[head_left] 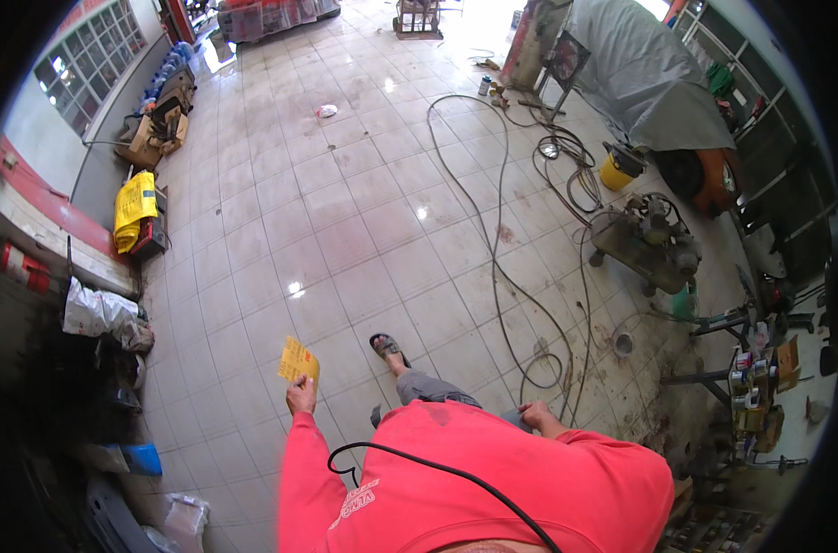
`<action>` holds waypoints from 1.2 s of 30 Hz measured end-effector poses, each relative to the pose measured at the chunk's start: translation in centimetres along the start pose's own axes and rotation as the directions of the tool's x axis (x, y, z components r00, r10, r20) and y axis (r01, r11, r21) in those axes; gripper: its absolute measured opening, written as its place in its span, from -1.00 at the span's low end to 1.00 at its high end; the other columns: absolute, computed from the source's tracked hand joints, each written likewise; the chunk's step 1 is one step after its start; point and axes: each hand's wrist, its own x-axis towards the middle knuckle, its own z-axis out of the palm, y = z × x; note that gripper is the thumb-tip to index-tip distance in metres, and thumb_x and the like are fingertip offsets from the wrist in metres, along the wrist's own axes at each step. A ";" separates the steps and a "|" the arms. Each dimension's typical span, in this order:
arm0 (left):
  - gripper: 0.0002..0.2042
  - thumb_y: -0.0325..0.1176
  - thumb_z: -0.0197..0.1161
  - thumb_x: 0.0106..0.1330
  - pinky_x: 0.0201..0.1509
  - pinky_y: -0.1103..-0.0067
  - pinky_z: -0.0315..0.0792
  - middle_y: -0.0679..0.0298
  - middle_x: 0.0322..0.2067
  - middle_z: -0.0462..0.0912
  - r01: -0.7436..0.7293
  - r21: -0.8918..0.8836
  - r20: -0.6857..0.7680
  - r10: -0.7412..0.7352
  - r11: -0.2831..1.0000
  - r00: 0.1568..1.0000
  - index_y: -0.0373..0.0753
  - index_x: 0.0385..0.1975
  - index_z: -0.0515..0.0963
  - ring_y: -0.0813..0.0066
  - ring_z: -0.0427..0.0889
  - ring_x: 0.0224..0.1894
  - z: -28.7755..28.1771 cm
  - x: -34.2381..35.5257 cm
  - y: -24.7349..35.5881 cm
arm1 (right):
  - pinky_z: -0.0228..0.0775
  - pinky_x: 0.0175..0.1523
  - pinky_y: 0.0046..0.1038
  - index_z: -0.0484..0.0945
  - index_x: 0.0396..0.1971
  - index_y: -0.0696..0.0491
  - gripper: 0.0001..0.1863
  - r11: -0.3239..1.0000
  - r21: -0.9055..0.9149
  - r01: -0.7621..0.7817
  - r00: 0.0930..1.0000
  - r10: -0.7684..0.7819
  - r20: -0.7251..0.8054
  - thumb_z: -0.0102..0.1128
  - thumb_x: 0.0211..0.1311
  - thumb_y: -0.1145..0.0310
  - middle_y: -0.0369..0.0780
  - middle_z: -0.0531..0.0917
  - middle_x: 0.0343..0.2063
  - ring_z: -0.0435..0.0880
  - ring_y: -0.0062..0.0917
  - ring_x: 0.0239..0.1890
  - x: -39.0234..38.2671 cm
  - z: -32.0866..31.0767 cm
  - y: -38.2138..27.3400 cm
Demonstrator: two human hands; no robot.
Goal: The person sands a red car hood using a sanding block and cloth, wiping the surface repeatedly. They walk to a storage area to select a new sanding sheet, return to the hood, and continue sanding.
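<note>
My left hand (301, 396) is held out in front of me, closed on the edge of a small yellow sheet of sandpaper (297, 360) with print on its face. The sheet stands up from my fingers, slightly curved. My right hand (536, 415) is by my right hip with its fingers curled. A grey-blue patch (515, 419) shows beside that hand; whether it is clothing or a held thing I cannot make out. One sandalled foot (388, 347) is forward on the tiles.
A long hose (498, 249) loops across the tiled floor (345, 240) ahead and right. An air compressor (654, 244), a yellow bucket (621, 166) and a covered vehicle (649, 83) stand to the right. Boxes (152, 138) and a yellow bag (136, 207) line the left wall.
</note>
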 end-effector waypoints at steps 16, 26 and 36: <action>-0.59 -0.04 0.28 0.31 0.02 0.20 0.61 -0.03 -0.13 0.79 0.560 0.194 0.097 -0.584 0.805 0.806 -0.22 -0.04 0.71 -0.08 0.77 -0.09 0.3 6.4 -3.3 | 0.59 0.26 -0.21 0.74 0.12 -0.20 -0.49 0.588 -0.092 0.803 0.590 -0.808 -0.014 0.17 0.13 0.31 -0.08 0.76 0.03 0.74 -0.15 0.11 12.4 -7.9 -77.2; -0.57 0.06 0.25 0.37 0.03 0.18 0.62 0.01 -0.22 0.81 0.199 0.280 0.211 -0.262 0.939 0.942 -0.20 -0.08 0.72 -0.07 0.78 -0.07 -1.6 40.2 3.6 | 0.58 0.25 -0.32 0.78 0.05 -0.10 -0.55 0.783 -0.374 0.497 0.847 -0.531 0.015 0.08 0.20 0.36 -0.10 0.79 0.00 0.77 -0.27 0.08 24.7 -8.9 -77.2; -0.57 -0.09 0.39 0.28 0.22 0.31 0.58 -0.03 0.00 0.77 0.061 0.103 0.003 -0.062 0.993 0.998 -0.21 0.05 0.74 0.06 0.75 0.08 -3.4 72.4 27.0 | 0.63 0.03 -0.28 0.83 -0.08 -0.11 -0.69 0.946 -0.267 0.182 0.976 -0.206 -0.064 0.19 0.26 0.32 -0.08 0.83 -0.14 0.82 -0.26 -0.06 27.1 -6.8 -72.0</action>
